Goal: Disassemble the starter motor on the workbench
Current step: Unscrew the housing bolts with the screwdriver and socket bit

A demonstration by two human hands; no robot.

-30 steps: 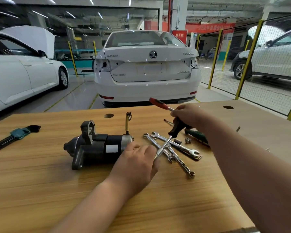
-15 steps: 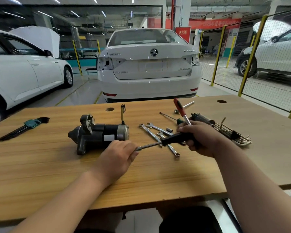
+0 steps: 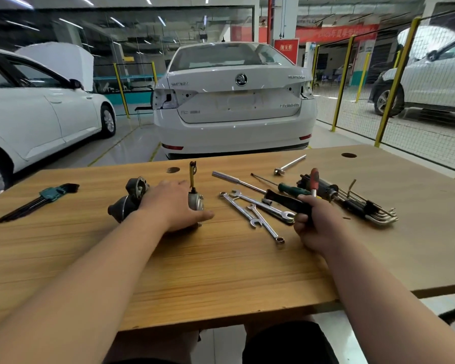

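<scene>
Wooden worktop (image 3: 221,271) in a garage bay, white cars beyond it. The starter motor (image 3: 128,203) lies on its side left of centre, nose housing pointing left and silver end cap to the right. It looks fully assembled, so I judge this to be the very start of disassembly: steady the unit, bring a tool in. My left grip (image 3: 174,206) is wrapped over the motor body, thumb on the near side and fingers over the top, pinning it to the worktop. My right grip (image 3: 313,222) is closed round the black-handled driver (image 3: 286,202), its shaft pointing away to the far left. A red-handled screwdriver (image 3: 314,177) stands up from the same fist, apparently held too. The hex key set (image 3: 376,211) lies just right of that hand and the combination wrenches (image 3: 258,206) between my hands. A second hex key set (image 3: 45,197) sits far left. A yellow-sleeved lead (image 3: 192,176) sticks up from the motor beside my fingers. The next move probably calls for swinging the driver tip round to the end-cap fasteners while the left keeps the body from rolling. Fastener heads are too small to read.
</scene>
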